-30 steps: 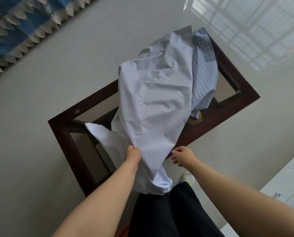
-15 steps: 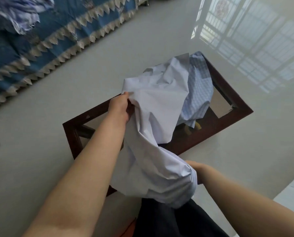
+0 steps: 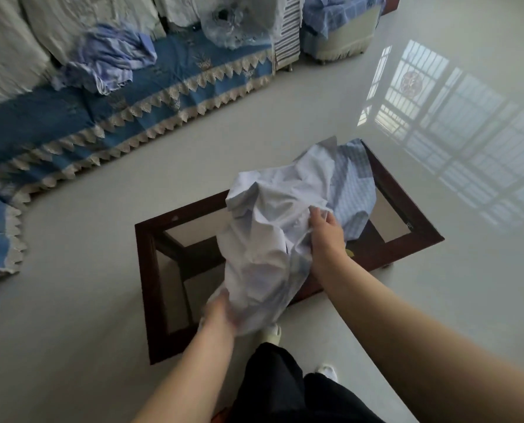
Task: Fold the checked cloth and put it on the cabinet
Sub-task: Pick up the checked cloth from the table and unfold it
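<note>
A pale white cloth (image 3: 269,239) hangs bunched in the air over the dark wooden glass-topped table (image 3: 150,270). My left hand (image 3: 221,315) grips its lower end near the table's front edge. My right hand (image 3: 326,230) holds its upper right side, fingers pressed into the folds. A blue checked cloth (image 3: 353,193) lies crumpled on the table's far right part, just behind the white cloth and partly hidden by it.
A sofa with a blue lace-edged cover (image 3: 117,111) runs along the back left, with a crumpled striped blue cloth (image 3: 108,59) on it. A covered stool (image 3: 337,29) stands at the back. My dark trouser legs and white shoe (image 3: 271,334) are by the table's near edge.
My left hand dropped from the cloth's top to its lower end. My right hand rose from below to grip the upper right side. The view tilted up, showing the sofa.
</note>
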A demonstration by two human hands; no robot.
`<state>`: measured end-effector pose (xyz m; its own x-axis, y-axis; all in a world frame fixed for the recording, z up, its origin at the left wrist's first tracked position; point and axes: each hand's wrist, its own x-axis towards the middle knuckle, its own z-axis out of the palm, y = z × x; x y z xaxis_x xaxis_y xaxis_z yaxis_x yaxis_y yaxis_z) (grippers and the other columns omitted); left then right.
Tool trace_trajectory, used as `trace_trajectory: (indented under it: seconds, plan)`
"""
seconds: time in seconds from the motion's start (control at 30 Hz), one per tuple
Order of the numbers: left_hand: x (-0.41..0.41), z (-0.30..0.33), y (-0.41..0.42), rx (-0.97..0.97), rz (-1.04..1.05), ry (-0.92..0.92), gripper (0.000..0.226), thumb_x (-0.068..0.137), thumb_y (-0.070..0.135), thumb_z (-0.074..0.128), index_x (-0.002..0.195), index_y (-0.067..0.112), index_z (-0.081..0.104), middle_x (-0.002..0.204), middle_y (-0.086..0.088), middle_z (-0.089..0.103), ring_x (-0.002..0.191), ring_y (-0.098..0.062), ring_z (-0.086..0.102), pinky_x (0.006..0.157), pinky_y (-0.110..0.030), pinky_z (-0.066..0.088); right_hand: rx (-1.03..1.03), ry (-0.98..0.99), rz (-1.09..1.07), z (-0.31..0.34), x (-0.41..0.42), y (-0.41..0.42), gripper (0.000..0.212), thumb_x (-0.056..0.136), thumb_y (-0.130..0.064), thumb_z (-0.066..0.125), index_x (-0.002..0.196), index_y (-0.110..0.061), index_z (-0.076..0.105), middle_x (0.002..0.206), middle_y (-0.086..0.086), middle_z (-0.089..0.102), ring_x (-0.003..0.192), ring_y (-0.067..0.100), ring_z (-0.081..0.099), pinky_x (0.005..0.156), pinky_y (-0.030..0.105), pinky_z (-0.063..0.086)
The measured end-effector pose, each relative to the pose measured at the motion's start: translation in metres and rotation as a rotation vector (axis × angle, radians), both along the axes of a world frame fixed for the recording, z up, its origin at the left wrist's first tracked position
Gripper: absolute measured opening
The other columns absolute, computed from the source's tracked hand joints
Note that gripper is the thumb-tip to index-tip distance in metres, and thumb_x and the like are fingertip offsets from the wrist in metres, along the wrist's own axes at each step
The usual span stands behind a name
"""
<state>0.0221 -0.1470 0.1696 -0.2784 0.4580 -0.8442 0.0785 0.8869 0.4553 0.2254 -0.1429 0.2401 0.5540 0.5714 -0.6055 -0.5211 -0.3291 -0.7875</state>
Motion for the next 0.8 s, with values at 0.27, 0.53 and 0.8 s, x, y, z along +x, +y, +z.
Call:
trace_trajectory:
  seconds: [0.27,0.53,0.8]
  plan:
    - [0.039,0.007,-0.086,-0.303,0.162,-0.788,0.109,0.077,0.084,0.006,0.145,0.003,0.033,0.142,-0.024,0.046,0.130,-0.038,0.045,0.110,-0.048,0.026,0.144,0.107,-0.206,0.032,-0.011,0.000,0.030,0.100,-0.017,0.038,0.129,-0.014,0.046,0.103,0.001,0.058,0.089,0.015,0.055,0.079,0.022,0.047]
    - [0.039,0.063,-0.030,0.295,0.586,-0.978,0.079,0.084,0.074,0.037,0.128,0.009,0.048,0.129,-0.024,0.056,0.120,-0.042,0.052,0.108,-0.055,0.033,0.147,0.176,-0.146,0.054,0.004,-0.016,0.021,0.098,-0.013,0.037,0.103,-0.001,0.054,0.093,0.009,0.056,0.065,0.015,0.051,0.052,0.023,0.047]
    - [-0.011,0.156,0.044,0.689,0.529,-0.452,0.024,0.092,0.032,0.056,0.106,0.014,0.049,0.110,-0.013,0.058,0.096,-0.028,0.060,0.088,-0.047,0.051,0.041,0.567,-0.085,0.049,0.012,-0.053,0.015,0.092,-0.017,0.057,0.085,-0.004,0.056,0.063,0.010,0.062,0.043,0.019,0.063,0.038,0.026,0.052]
